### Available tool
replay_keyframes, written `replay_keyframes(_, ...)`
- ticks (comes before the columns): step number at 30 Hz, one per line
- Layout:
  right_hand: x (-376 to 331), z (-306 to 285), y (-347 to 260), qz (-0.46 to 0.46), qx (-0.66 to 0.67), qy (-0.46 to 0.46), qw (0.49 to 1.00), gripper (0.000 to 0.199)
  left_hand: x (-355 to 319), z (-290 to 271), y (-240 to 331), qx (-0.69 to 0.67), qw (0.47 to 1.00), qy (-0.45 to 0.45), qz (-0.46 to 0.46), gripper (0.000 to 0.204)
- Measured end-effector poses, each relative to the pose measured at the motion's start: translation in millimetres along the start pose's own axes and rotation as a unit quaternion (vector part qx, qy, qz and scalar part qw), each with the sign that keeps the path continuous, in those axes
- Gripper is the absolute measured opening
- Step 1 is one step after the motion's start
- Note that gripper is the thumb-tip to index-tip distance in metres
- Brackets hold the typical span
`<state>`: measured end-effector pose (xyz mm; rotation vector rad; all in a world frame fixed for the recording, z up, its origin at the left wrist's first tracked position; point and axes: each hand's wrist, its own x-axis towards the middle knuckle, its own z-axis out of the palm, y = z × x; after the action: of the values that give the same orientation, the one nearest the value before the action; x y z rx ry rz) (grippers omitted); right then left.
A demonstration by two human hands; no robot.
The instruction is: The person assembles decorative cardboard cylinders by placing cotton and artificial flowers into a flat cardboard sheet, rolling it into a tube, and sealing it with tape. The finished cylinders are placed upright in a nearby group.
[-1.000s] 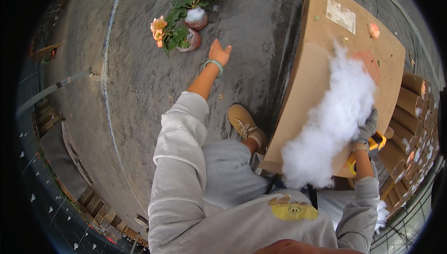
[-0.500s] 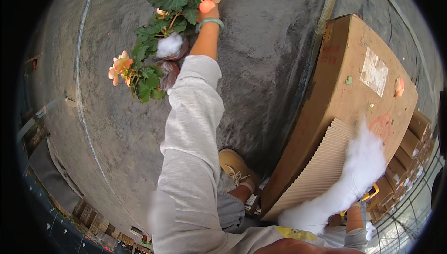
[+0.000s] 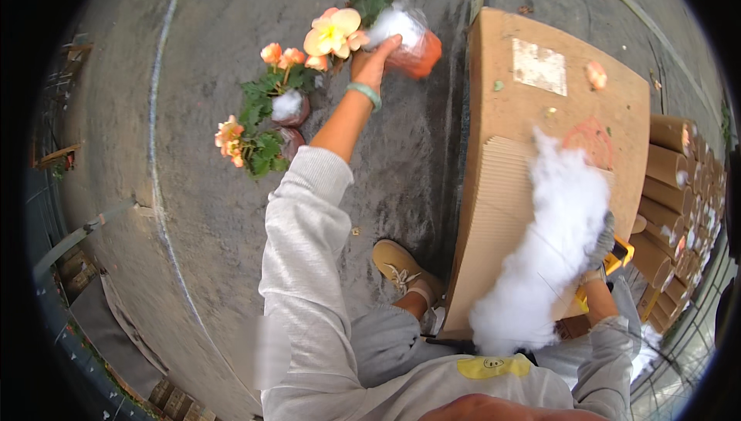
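My left hand (image 3: 370, 70), bare with a pale green bangle at the wrist, is closed on a potted begonia (image 3: 421, 57), tipped sideways above the ground. Its pot is orange-red, white fluff covers the top, and peach flowers and leaves hang past my fingers. Two more potted begonias (image 3: 262, 151) lie on the ground to the left; one shows white fluff (image 3: 287, 103) at its pot's mouth. At the right, my right hand (image 3: 600, 243) in a grey glove rests against the edge of a long heap of white fluff (image 3: 540, 243); its fingers are partly hidden.
A large cardboard box (image 3: 494, 58) stands at the right, with a corrugated sheet (image 3: 498, 189) under the fluff and a fallen petal (image 3: 595, 75) on top. A yellow-edged object (image 3: 620, 255) is beside my glove. Several cardboard boxes (image 3: 664, 182) are stacked farther right. My shoe (image 3: 403, 265) is on the dark ground.
My left hand, among the plants at the far left before, now holds a begonia lifted away to the right, pot and fluff showing. My view has shifted, and my right glove shows more.
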<state>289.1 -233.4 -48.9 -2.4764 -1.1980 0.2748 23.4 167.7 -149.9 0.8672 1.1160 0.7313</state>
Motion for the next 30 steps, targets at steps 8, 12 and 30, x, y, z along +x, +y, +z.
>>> replay_keyframes(8, -4.3, -110.3, -4.0, 0.023, 0.411, -0.054, 0.91, 0.038, -255.6, 22.7, 112.6, -0.078, 0.93, -0.34, -0.112, 0.061)
replay_keyframes(12, -31.6, -164.5, -98.3, -0.175, 0.503, -0.349, 0.771, 0.048, -348.8, 79.4, 118.9, -0.104, 0.885, -0.446, -0.084, 0.058)
replay_keyframes(30, -104.3, -125.4, 2.4, -0.292, 0.049, -0.182, 0.938, 0.084, -550.1, 203.4, -74.0, 0.388, 0.74, -0.453, 0.311, 0.083)
